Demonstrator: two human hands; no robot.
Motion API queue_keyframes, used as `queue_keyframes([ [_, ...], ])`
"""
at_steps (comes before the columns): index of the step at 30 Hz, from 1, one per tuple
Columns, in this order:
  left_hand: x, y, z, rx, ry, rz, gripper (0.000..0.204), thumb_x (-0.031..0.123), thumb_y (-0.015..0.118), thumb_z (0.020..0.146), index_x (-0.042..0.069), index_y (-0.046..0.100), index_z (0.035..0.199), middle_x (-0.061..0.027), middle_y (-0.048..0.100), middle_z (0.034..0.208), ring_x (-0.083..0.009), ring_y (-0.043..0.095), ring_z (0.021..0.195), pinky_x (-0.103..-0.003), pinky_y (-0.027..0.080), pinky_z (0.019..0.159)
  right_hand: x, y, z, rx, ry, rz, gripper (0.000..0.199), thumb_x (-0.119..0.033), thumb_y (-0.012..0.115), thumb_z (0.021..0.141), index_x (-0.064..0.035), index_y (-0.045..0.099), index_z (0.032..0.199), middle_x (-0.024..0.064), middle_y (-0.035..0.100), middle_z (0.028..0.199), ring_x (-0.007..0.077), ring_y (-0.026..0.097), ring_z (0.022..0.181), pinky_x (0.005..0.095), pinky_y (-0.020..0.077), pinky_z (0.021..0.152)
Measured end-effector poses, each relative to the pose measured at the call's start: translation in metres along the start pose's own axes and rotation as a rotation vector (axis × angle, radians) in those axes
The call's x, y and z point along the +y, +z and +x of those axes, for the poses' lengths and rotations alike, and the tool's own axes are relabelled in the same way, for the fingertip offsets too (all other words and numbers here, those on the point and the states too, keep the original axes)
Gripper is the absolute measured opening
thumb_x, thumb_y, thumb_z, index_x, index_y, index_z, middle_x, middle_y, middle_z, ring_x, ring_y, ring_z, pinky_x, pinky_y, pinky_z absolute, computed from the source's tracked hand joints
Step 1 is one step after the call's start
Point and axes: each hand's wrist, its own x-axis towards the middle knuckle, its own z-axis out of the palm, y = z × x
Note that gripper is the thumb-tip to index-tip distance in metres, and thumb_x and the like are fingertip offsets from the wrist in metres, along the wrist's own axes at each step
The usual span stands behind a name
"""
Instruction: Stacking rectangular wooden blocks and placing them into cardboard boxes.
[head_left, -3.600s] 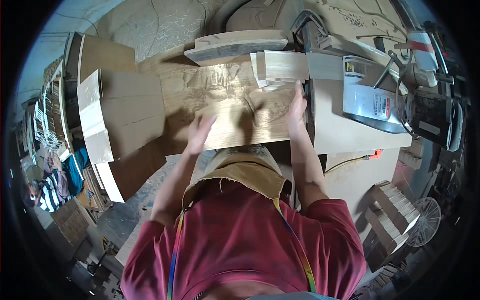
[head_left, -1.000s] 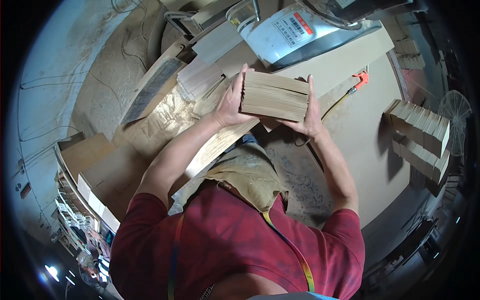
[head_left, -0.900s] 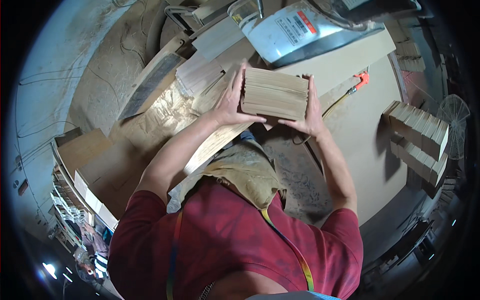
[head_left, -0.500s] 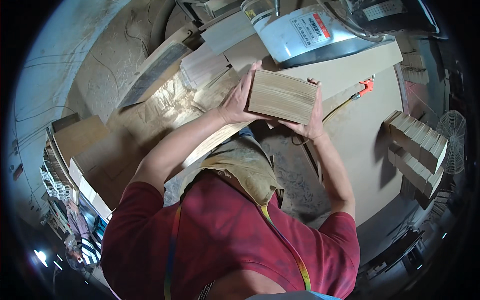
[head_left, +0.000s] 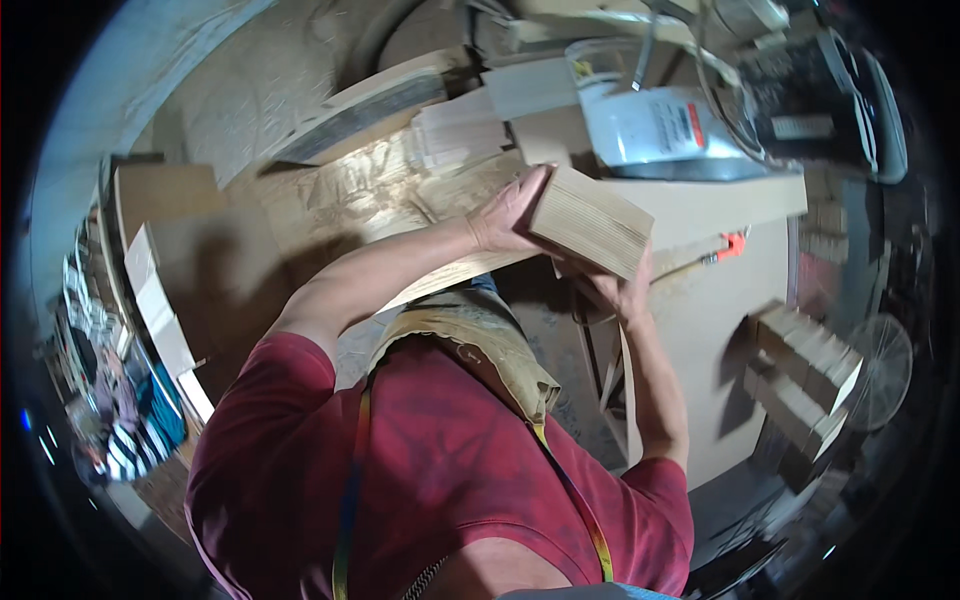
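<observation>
Between both palms I carry a stack of thin wooden boards (head_left: 592, 218), its grooved side turned up and slanting down to the right. My left hand (head_left: 508, 212) grips its left end with the fingers behind it. Around the lower right end curls my right hand (head_left: 630, 288), its fingers partly hidden under the stack. The stack is above the near edge of the wooden workbench (head_left: 300, 240).
A pale blue, dusty machine housing (head_left: 640, 135) stands beyond my hands. An orange-red air blow gun (head_left: 732, 246) with a yellow hose lies on the board surface (head_left: 690, 370) at right. Farther right are stacked boards (head_left: 805, 355) and a round fan guard (head_left: 880, 370). Pale sheets (head_left: 460, 128) lie on the bench.
The stack has tilted further, its right end dropping, and moved slightly to the right with both hands still on it. The whole view has swung, so the machine appears farther right.
</observation>
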Motion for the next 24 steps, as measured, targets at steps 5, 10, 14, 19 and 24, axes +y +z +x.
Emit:
queue_keyframes([
  [5,0.056,-0.043,-0.032,0.194,-0.338,-0.297,0.088,0.024,0.094,0.078,-0.003,0.048,0.148,-0.0219,0.062,0.142,-0.0354,0.063,0.126,-0.048,0.049,0.113,-0.051,-0.014,0.025,-0.297,0.237,0.483,0.076,-0.041,0.076,0.096,0.0072,0.050,0.149,0.0247,0.061,0.141,0.0395,0.065,0.121,0.0479,0.0591,0.095],
  [10,0.074,-0.076,-0.067,0.555,-0.635,-0.933,0.070,0.028,0.083,0.089,-0.002,0.055,0.145,-0.0187,0.065,0.140,-0.0323,0.064,0.125,-0.046,0.051,0.108,-0.069,0.021,0.093,-0.414,0.420,0.891,0.060,-0.045,0.059,0.108,0.0042,0.056,0.142,0.0175,0.068,0.125,0.0319,0.067,0.104,0.0467,0.0591,0.086],
  [14,0.100,-0.097,-0.102,0.793,-0.457,-1.272,0.067,0.036,0.075,0.094,0.000,0.055,0.147,-0.0174,0.065,0.142,-0.0323,0.064,0.125,-0.045,0.050,0.108,-0.096,0.032,0.163,-0.712,0.422,1.361,0.060,-0.054,0.042,0.113,0.0003,0.063,0.128,0.0123,0.070,0.110,0.0225,0.065,0.095,0.0429,0.0560,0.081],
  [19,0.078,-0.086,-0.157,0.984,-0.169,-1.482,0.070,0.040,0.070,0.097,-0.002,0.052,0.150,-0.0207,0.062,0.145,-0.0352,0.059,0.130,-0.045,0.043,0.113,-0.130,0.084,0.209,-1.037,0.046,1.359,0.075,-0.064,0.036,0.112,0.0034,0.064,0.130,0.0148,0.071,0.113,0.0213,0.064,0.095,0.0415,0.0527,0.083],
  [24,0.076,-0.065,-0.201,1.174,0.019,-1.497,0.072,0.037,0.070,0.096,-0.005,0.049,0.151,-0.0230,0.062,0.144,-0.0349,0.060,0.127,-0.043,0.045,0.112,-0.170,0.104,0.209,-1.185,-0.109,1.176,0.080,-0.066,0.036,0.112,0.0053,0.063,0.137,0.0150,0.071,0.117,0.0209,0.064,0.097,0.0391,0.0515,0.087],
])
